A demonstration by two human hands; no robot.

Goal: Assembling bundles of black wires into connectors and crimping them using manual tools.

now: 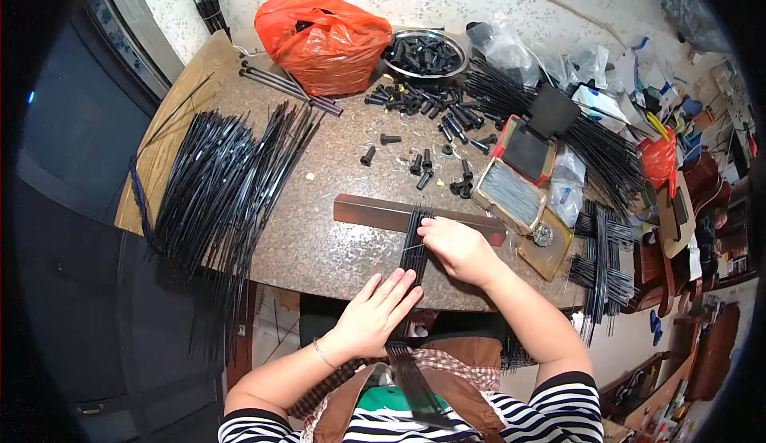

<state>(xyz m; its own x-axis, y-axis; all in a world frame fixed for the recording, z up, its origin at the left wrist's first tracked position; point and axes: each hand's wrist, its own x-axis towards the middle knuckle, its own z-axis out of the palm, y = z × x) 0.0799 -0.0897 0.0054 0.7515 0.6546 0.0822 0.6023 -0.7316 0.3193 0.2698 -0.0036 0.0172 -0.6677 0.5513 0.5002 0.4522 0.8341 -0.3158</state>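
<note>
A narrow row of thin black rods (412,259) runs across a metal bar (371,210) and down over the table's front edge toward my lap. My left hand (375,314) lies flat on the rods near that edge, fingers stretched out. Higher up, my right hand (459,250) is closed, its fingertips at the rods' upper part by the bar. A thin pale wire crosses the rods beside those fingers; whether they grip it too is hidden. Right of the bar stands an open box of thin wires (511,196).
On the left lies a big heap of black rods (215,180). Small black bolt-like parts (423,100) are scattered farther back, before a red plastic bag (323,40) and a filled metal bowl (427,52). More rod bundles (602,164) lie right, behind a red-rimmed black pad (527,152).
</note>
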